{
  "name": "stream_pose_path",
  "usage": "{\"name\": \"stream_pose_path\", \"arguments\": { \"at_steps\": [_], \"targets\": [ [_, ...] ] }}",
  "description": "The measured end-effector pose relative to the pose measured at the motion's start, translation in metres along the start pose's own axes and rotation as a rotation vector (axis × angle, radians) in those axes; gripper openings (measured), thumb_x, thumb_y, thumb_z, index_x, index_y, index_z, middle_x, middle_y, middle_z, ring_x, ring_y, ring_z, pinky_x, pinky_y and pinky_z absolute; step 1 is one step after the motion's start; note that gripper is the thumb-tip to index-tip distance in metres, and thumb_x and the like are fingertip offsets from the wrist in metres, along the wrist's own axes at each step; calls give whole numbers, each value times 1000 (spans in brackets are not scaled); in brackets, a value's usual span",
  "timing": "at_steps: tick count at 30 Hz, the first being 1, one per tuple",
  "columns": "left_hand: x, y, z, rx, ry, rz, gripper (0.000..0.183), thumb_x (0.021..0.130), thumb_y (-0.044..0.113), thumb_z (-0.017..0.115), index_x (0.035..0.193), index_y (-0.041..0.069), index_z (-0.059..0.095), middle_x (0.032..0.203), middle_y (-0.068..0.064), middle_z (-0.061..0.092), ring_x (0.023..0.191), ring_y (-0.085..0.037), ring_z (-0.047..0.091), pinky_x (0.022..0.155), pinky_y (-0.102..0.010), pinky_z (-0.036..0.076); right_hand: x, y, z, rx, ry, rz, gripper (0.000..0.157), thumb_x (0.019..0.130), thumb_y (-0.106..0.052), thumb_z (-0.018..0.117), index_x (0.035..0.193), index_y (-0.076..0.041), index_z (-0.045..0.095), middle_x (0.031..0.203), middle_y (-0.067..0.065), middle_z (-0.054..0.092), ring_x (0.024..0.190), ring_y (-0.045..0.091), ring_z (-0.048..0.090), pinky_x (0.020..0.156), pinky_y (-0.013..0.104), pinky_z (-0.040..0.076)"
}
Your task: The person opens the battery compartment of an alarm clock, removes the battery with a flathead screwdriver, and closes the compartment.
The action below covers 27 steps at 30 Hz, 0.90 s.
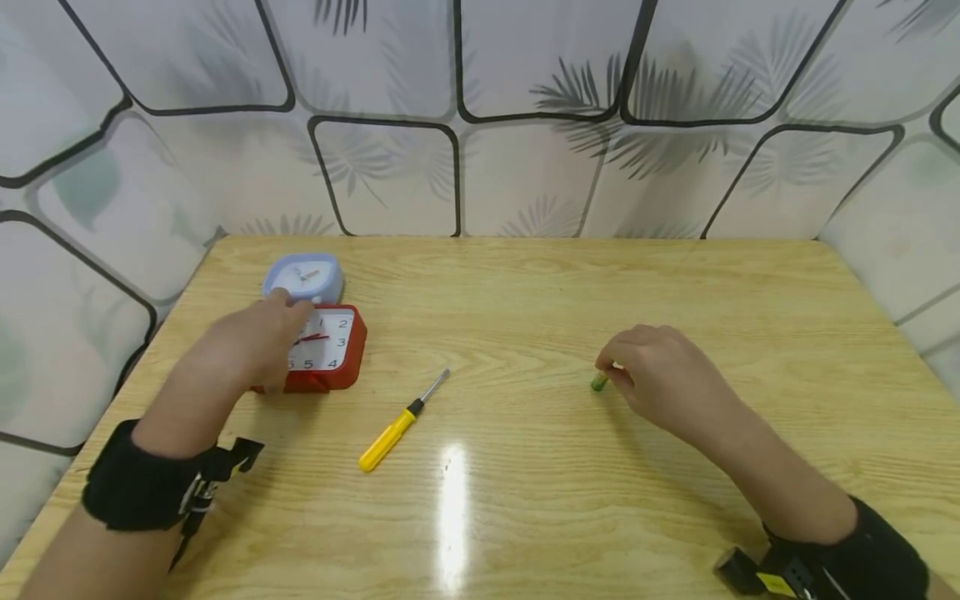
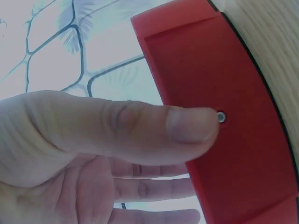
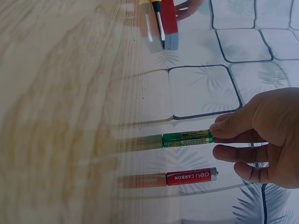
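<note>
My left hand (image 1: pixel 247 342) grips a red square alarm clock (image 1: pixel 349 360) at its left side. In the left wrist view the thumb presses the clock's red side beside a small screw, and the other fingers are behind it, partly hidden. The clock's white dial faces up in the head view. Over at the right, my right hand (image 1: pixel 667 375) pinches the upper end of a green battery (image 3: pixel 188 138) between thumb and forefinger. That battery stands upright on the table. Beside it stands a red battery (image 3: pixel 190 177), which the hand hides in the head view.
A light blue alarm clock (image 1: pixel 332 283) sits just behind the red one. Between the hands lies a yellow-handled screwdriver (image 1: pixel 388 442), its tip pointing away to the right. The wooden table (image 1: pixel 525 517) meets a patterned backdrop (image 1: pixel 525 179) at its far edge.
</note>
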<state>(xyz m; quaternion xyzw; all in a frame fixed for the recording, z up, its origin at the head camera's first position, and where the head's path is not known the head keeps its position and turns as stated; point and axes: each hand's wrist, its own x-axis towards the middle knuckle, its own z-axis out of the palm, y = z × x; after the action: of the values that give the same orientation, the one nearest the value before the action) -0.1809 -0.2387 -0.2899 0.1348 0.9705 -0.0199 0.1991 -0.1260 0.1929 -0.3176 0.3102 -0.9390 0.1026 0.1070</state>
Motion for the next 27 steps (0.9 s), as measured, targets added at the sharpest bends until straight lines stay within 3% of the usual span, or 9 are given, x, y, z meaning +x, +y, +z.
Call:
{"name": "stream_pose_path", "arguments": {
  "at_steps": [3, 6, 11, 15, 18, 22, 27],
  "targets": [
    [0, -4, -1, 3, 3, 6, 89, 60, -1, 88, 136, -6, 44, 121, -31, 45, 92, -39, 50, 57, -35, 47, 0, -1, 0, 4, -4, 5, 18, 75, 4, 81, 86, -9, 77, 85, 1, 75, 81, 22, 70, 77, 45, 56],
    [0, -6, -3, 6, 4, 29, 91, 65, 12, 91, 140, -8, 44, 127, -31, 49, 100, -39, 52, 71, -45, 53, -1, -1, -1, 4, 0, 5, 18, 75, 4, 82, 86, -9, 77, 85, 1, 75, 81, 22, 70, 76, 44, 56],
    [-2, -7, -8, 25, 19, 88, 65, 81, 34, 82, 127, -5, 60, 117, -23, 66, 98, -33, 61, 89, -57, 51, 0, -2, -1, 4, 10, -9, 18, 74, 5, 82, 85, -8, 77, 85, 1, 75, 80, 21, 70, 76, 43, 56],
    [0, -2, -10, 20, 68, 128, 31, 86, 23, 77, 109, 2, 74, 101, -13, 73, 85, -26, 63, 83, -51, 53, 2, -3, 0, 3, 8, -12, 18, 74, 5, 82, 85, -8, 77, 85, 1, 74, 81, 22, 70, 77, 43, 56],
    [2, 1, -8, 15, 91, 149, 17, 84, 12, 77, 99, 3, 77, 94, -10, 74, 79, -23, 60, 79, -48, 54, 2, -3, 2, 2, 10, -15, 18, 74, 5, 82, 85, -8, 77, 85, 1, 74, 81, 22, 70, 77, 43, 56],
    [3, 3, -5, 8, 119, 165, 15, 82, 4, 75, 97, 3, 78, 94, -13, 74, 79, -24, 63, 78, -49, 56, 2, -3, 2, -4, 12, -24, 17, 74, 4, 82, 85, -8, 77, 84, 2, 74, 80, 22, 70, 76, 43, 57],
    [3, 5, -6, 1, 161, 168, 9, 85, 7, 73, 91, 6, 79, 87, -9, 74, 74, -22, 62, 73, -46, 55, 2, -2, 2, -10, 22, -30, 17, 73, 3, 83, 85, -8, 76, 84, 2, 74, 79, 21, 70, 76, 43, 57]
  ]
}}
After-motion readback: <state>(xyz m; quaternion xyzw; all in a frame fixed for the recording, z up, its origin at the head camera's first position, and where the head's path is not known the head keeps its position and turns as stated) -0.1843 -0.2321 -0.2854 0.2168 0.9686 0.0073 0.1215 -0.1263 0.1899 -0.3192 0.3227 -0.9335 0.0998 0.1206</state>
